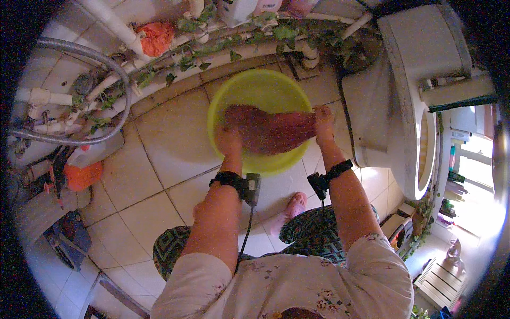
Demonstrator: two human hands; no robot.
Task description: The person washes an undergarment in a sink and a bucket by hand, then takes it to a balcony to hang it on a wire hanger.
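A dark red cloth (273, 129) is stretched sideways over a round yellow-green plastic basin (259, 85) on the tiled floor. My right hand (324, 119) is closed around the cloth's narrowed right end, at the basin's right rim. At the cloth's left side, inside the basin, my left hand (228, 137) grips it; the fingers are blurred and partly lost against the fabric. The middle of the cloth sags in a wide fold. Whether the basin holds water, I cannot tell. Both my wrists carry black straps with small cabled devices.
A toilet (398, 119) stands at the right. Along the far wall run white pipes (115, 28) with trailing ivy (191, 62). A grey flexible hose (126, 91) loops at the left, near an orange bag (83, 175). My bare foot (293, 207) is just below the basin.
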